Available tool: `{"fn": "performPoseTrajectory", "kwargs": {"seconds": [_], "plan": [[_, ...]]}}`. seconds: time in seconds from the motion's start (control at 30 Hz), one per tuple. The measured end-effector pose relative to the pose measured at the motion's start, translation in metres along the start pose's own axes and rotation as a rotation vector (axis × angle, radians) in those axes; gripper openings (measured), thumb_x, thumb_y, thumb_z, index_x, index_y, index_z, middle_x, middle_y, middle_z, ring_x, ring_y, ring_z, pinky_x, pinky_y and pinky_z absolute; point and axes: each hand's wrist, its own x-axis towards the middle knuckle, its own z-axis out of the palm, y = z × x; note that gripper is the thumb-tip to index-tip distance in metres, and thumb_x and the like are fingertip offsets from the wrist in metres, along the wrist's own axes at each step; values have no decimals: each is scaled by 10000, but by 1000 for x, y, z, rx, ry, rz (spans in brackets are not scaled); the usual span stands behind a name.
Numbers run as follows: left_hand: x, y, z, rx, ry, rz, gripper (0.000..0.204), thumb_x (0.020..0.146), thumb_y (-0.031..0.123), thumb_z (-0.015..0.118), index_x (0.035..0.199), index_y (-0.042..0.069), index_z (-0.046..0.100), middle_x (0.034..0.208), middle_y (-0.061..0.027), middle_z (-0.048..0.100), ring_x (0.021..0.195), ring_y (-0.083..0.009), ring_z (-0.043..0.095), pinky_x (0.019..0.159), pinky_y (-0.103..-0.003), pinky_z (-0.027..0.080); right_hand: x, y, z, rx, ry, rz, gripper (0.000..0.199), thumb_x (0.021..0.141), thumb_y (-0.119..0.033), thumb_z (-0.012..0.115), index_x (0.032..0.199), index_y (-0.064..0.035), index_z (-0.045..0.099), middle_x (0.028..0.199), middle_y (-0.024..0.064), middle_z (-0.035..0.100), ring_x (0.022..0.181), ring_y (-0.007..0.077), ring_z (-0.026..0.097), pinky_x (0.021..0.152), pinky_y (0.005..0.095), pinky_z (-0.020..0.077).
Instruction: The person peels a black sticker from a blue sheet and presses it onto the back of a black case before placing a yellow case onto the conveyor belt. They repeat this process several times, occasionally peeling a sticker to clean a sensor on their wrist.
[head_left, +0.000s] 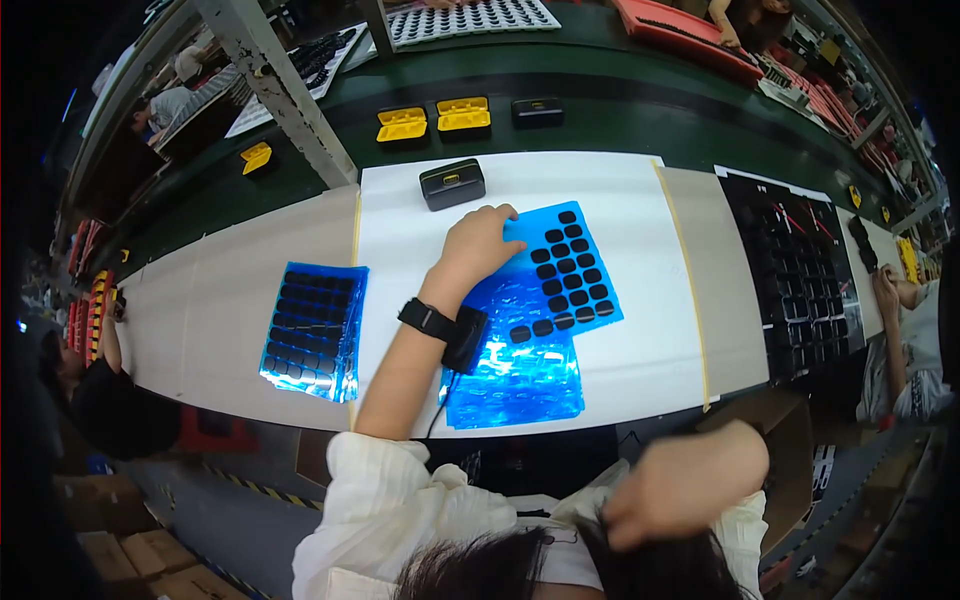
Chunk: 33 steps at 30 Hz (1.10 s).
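Note:
Over the upper left part of a blue film sheet [590,235] with rows of rounded black pads lies my left hand [480,243]. Its thumb and forefinger touch the film with a gap between them, and the other fingers bend out of sight. Several black pads [567,265] remain on the right side of that sheet. Bare, shiny blue film [515,390] lies beneath it. A black case [452,185] with a yellow latch stands just beyond my left hand. My right hand [690,485] is raised near the hair at the lower right, its fingers smeared by motion.
A stack of blue sheets with black pads [315,330] lies at the left. Black trays [800,270] stand at the right. Open yellow cases [463,114] and a dark case [537,111] sit on the green belt [600,110]. A metal post [280,95] rises at the far left.

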Motion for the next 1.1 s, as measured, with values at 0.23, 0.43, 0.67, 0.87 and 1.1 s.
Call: {"fn": "performPoseTrajectory", "kwargs": {"seconds": [0.23, 0.43, 0.67, 0.87, 1.1], "plan": [[-15, -7, 14, 127, 67, 164, 530, 613, 306, 709, 1061, 83, 539, 1101, -155, 513, 1066, -309, 448, 872, -383, 384, -8, 103, -10, -177, 801, 509, 347, 721, -158, 611, 1053, -93, 538, 983, 93, 568, 835, 250, 565, 694, 309, 460], [-27, -4, 25, 265, 11, 274, 639, 575, 366, 733, 1101, 75, 517, 1187, -156, 459, 1161, -319, 358, 944, -400, 314, 8, 184, -28, -404, 1030, 691, 786, 583, -225, 744, 1268, -143, 367, 1293, 102, 380, 1190, 254, 361, 1000, 404, 238], [-34, 7, -8, 308, -64, -35, 631, 553, 420, 736, 1029, 37, 577, 1080, -170, 546, 954, -262, 547, 801, -348, 440, 18, 180, -26, -384, 755, 869, 881, 562, -277, 749, 1310, -162, 299, 1353, 80, 291, 1268, 230, 233, 1041, 458, 107], [-31, -14, -29, 31, -388, -221, 496, 620, 480, 678, 798, 18, 644, 706, -143, 610, 642, -233, 601, 569, -283, 463, 20, 175, -26, -438, 857, 770, 737, 568, -267, 741, 1222, -141, 426, 1224, 88, 449, 1162, 238, 385, 1037, 465, 127], [-30, 4, -32, -328, -455, -104, 442, 713, 448, 619, 763, 10, 644, 626, -104, 598, 599, -165, 580, 548, -240, 439, 13, 140, -62, -400, 943, 865, 500, 622, -211, 709, 1085, -119, 544, 1002, 67, 586, 961, 231, 525, 1023, 473, 180]]}}
